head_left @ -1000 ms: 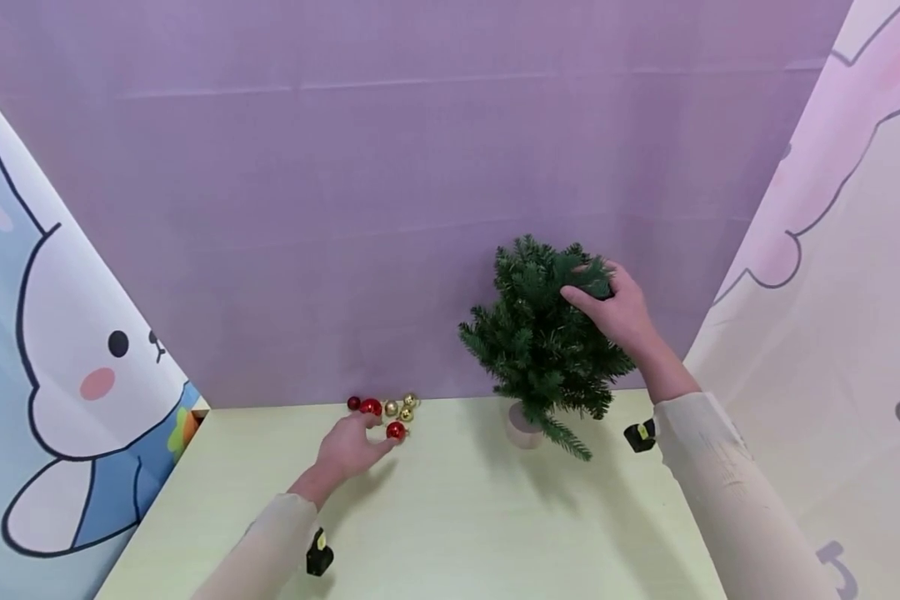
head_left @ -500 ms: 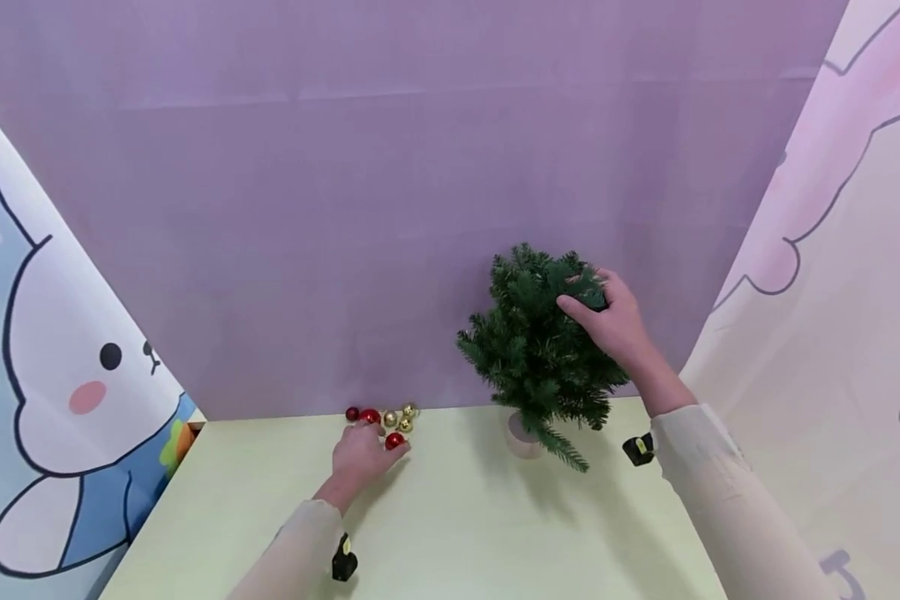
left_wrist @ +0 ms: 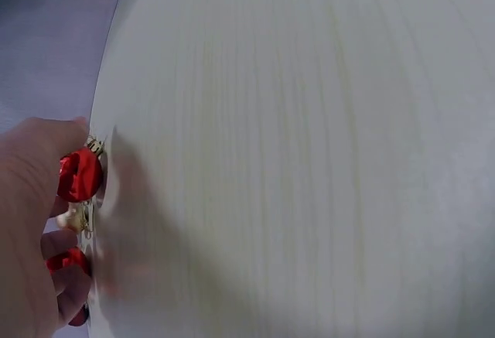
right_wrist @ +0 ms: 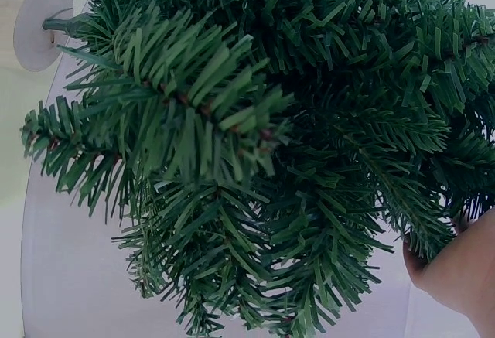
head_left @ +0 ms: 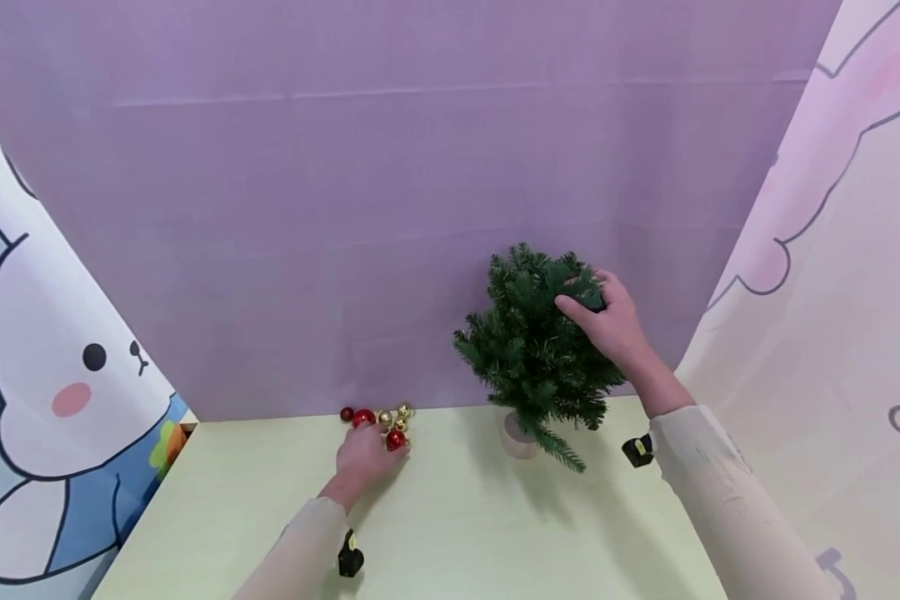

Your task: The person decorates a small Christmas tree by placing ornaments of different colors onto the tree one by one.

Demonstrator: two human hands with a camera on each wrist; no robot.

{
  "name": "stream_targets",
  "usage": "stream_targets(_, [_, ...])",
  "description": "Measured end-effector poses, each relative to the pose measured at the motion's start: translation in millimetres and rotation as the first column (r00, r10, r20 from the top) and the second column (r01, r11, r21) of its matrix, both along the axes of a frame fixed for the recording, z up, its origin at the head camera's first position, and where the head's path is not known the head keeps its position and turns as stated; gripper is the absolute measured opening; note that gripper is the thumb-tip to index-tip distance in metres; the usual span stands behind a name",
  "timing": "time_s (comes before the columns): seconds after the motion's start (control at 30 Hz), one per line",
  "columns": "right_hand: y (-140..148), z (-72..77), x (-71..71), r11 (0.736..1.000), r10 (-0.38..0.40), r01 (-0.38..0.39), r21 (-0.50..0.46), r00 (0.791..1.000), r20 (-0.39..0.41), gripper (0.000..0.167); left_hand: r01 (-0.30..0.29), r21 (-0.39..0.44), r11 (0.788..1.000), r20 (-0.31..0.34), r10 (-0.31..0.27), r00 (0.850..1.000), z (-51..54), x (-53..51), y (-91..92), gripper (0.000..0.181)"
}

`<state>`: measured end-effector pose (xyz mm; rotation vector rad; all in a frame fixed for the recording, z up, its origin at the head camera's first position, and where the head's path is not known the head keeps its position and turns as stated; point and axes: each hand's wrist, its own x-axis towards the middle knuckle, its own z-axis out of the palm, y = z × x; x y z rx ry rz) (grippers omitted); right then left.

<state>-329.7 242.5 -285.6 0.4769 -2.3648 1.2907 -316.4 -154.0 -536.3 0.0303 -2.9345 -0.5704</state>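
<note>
Where the left hand [head_left: 367, 458] is placed: low over the left part of the pale table [head_left: 450, 533], at the front of a small cluster of shiny balls

Left fingers: thumb and fingers are held apart, with the front red ball [head_left: 396, 440] seen between them; whether it is pinched or only touched cannot be told

Large red ball [head_left: 363, 418]: partly covered by the bent fingers in the left wrist view, just beyond them in the head view

Gold balls [head_left: 386, 417]: three, grouped behind the front red ball and to the right of the large one

Dark red ball [head_left: 347, 413]: set at the left end of the cluster, near the table's far edge

Right hand [head_left: 607, 321]: raised to the upper right side of the green tree [head_left: 532, 350]

Right fingers: clamped on the foliage, which is enclosed between thumb and fingers; the fingertips are hidden by needles

Tree's place: stood at the far side of the table, right of the balls and well apart from them, on a pale round base [head_left: 519, 448] partly covered by a low branch

Wrists: a black device [head_left: 637, 451] with a yellow mark is seen by each pale sleeve [head_left: 727, 492]

Backdrop: purple cloth [head_left: 345, 208] is hung behind, with a cartoon rabbit [head_left: 37, 367] printed at the left
</note>
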Motion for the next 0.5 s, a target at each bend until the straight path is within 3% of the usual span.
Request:
stream_targets(0.23, [-1.3,1.3,1.8,1.0,0.026,-0.026,-0.005,1.0,-0.007,0.05,0.021,-0.03,0.999,-0.016,-0.021,1.0,1.3,4.2,2.6,0.044])
stream_targets(0.5, [-0.7,2.7,2.6,0.999,0.028,-0.029,-0.024,0.999,-0.023,0.045,0.036,0.01,0.999,-0.04,-0.036,0.999,8.7,13.1,2.7,0.045])
